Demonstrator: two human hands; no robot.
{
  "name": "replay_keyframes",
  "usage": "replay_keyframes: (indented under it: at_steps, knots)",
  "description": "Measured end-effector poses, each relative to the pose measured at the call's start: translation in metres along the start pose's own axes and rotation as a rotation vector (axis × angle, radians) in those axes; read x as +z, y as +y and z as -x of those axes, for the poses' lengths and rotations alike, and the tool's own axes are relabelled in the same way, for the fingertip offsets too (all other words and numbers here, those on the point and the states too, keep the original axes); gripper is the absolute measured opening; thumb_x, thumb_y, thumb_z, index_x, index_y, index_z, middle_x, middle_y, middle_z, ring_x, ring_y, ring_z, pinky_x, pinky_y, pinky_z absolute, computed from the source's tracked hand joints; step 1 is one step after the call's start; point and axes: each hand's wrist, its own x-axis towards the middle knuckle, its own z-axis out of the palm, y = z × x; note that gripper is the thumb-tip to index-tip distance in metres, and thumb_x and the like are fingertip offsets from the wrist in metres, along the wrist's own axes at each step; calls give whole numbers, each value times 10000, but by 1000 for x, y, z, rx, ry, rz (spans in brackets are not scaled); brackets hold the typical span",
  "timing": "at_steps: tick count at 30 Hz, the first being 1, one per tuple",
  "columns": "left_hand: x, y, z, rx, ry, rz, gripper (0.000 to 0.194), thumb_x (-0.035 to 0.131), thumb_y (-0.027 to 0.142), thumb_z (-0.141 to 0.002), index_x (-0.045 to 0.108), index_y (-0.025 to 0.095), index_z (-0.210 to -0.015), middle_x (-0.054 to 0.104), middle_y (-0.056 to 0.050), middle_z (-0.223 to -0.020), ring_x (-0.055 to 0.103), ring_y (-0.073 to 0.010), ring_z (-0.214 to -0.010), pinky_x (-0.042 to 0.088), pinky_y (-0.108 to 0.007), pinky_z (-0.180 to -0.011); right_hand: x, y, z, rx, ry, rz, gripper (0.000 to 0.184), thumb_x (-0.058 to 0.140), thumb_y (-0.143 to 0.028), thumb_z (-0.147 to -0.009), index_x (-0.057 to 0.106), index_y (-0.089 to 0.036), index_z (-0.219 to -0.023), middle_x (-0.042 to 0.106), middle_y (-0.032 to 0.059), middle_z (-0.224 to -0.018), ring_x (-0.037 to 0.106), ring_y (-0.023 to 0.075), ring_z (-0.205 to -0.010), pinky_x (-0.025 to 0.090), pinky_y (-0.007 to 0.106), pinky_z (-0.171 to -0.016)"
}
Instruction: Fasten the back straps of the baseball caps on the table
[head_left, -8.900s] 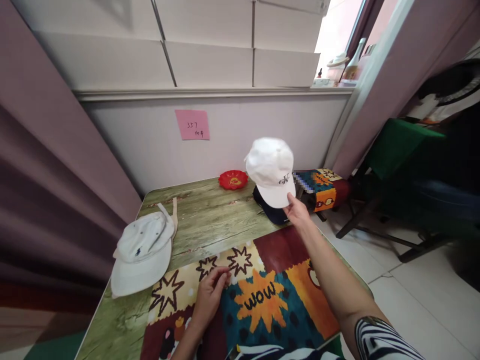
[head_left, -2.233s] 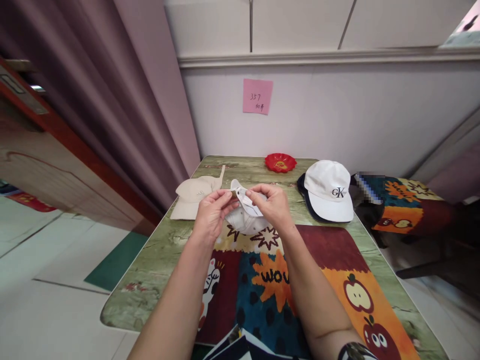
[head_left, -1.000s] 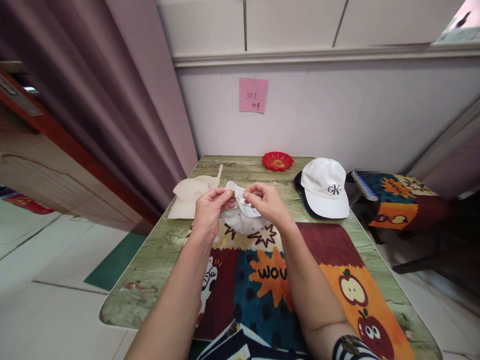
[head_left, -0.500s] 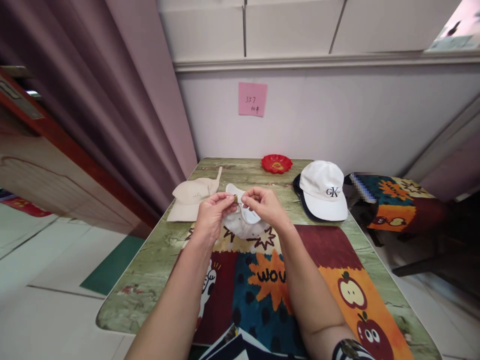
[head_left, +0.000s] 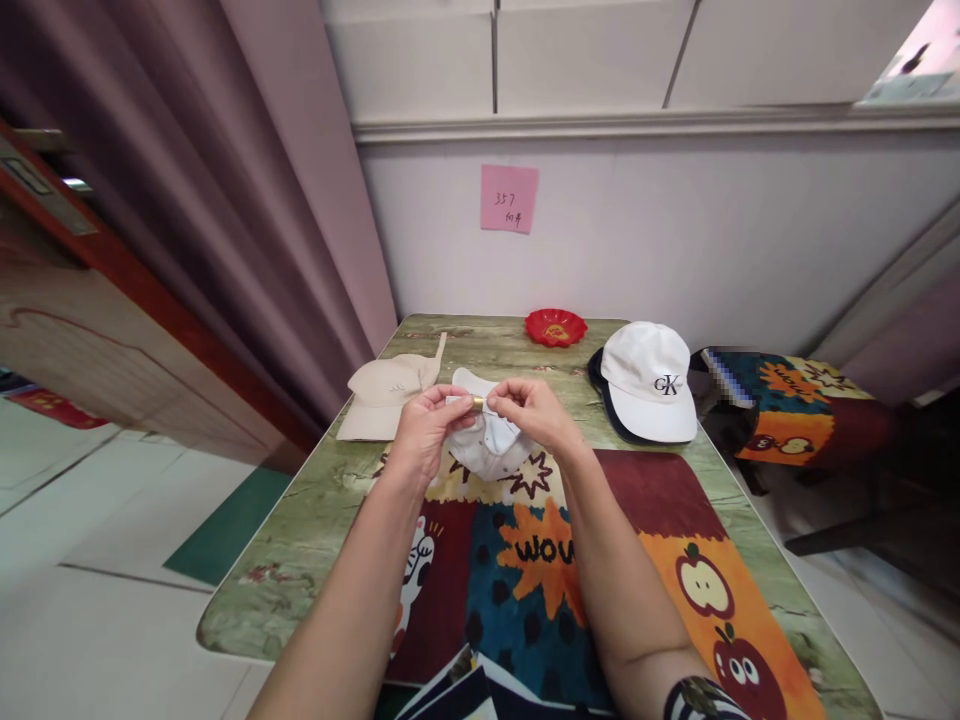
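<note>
A white baseball cap [head_left: 491, 458] lies at the middle of the table, its back strap side turned up between my hands. My left hand [head_left: 429, 425] pinches the small gold-coloured buckle [head_left: 478, 402] of the cap's strap from the left. From the right, my right hand [head_left: 536, 412] pinches the strap close beside that buckle. Fingers cover most of the strap, so whether its end is threaded through cannot be told. Just left of my left hand sits a beige cap [head_left: 382, 395] with its loose strap sticking up.
At the right, a white cap with black letters [head_left: 646, 375] rests on a dark cap [head_left: 598, 385]. A red scalloped dish [head_left: 555, 327] stands near the wall. The green wood-pattern table [head_left: 277, 570] carries a colourful printed mat [head_left: 645, 490]. Beyond its right edge is a covered stool [head_left: 795, 400].
My fingers have shifted slightly at the strap, and the gold-coloured buckle has turned to show more brightly. Both hands keep their pinch. The camera view has moved a little.
</note>
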Motion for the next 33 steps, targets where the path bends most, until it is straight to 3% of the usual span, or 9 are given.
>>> replay_keyframes:
  at_steps: [9, 12, 18, 23, 27, 30, 33]
  knots:
    - [-9, -4, -7, 35, 74, -49, 356, 893, 225, -539, 672, 122, -798, 727, -47, -705, 684, -134, -595, 564, -231, -613, -15, 12, -3, 58, -75, -40, 461, 469, -563, -921, 677, -162, -826, 673, 28, -669, 572, 138, -602, 424, 246, -584]
    - [-9, -6, -12, 37, 39, -95, 370, 897, 260, -548, 670, 124, -808, 728, -56, -703, 686, -142, -599, 561, -237, -607, -20, 11, -1, 67, -152, -42, 426, 529, -545, -903, 662, -160, -777, 641, 9, -628, 540, 120, -567, 399, 240, -569]
    - [-14, 11, -26, -47, -240, -370, 433, 905, 313, -557, 695, 125, -885, 697, -25, -672, 635, -116, -553, 523, -232, -580, -21, 12, -2, 77, -183, -83, 294, 735, -431, -740, 666, -152, -802, 545, -51, -596, 454, 88, -548, 324, 216, -531]
    - [-21, 35, -38, -128, -487, -585, 417, 866, 324, -626, 732, 124, -968, 657, -6, -643, 598, -118, -578, 484, -238, -586, -18, 14, -3, 111, -177, -63, 291, 736, -417, -728, 678, -141, -800, 570, -32, -637, 468, 94, -567, 356, 228, -555]
    - [-24, 43, -47, -142, -648, -728, 410, 824, 362, -674, 749, 142, -1012, 683, -27, -734, 581, -125, -630, 477, -259, -632, -15, 15, -2, 110, -197, -34, 267, 703, -403, -765, 673, -142, -810, 541, -39, -634, 440, 89, -563, 335, 227, -552]
    - [-26, 47, -54, -91, -771, -883, 391, 774, 417, -723, 754, 165, -1021, 680, -17, -767, 572, -138, -681, 453, -258, -657, -13, 15, -2, 102, -213, -25, 255, 685, -397, -784, 672, -145, -820, 509, -48, -625, 414, 86, -558, 316, 228, -551]
    - [-29, 50, -59, 100, -802, -1057, 345, 750, 464, -739, 762, 187, -945, 681, -28, -856, 596, -178, -822, 450, -268, -740, -13, 15, -2, 100, -215, -21, 252, 681, -395, -785, 670, -147, -827, 506, -48, -626, 412, 88, -562, 311, 231, -553]
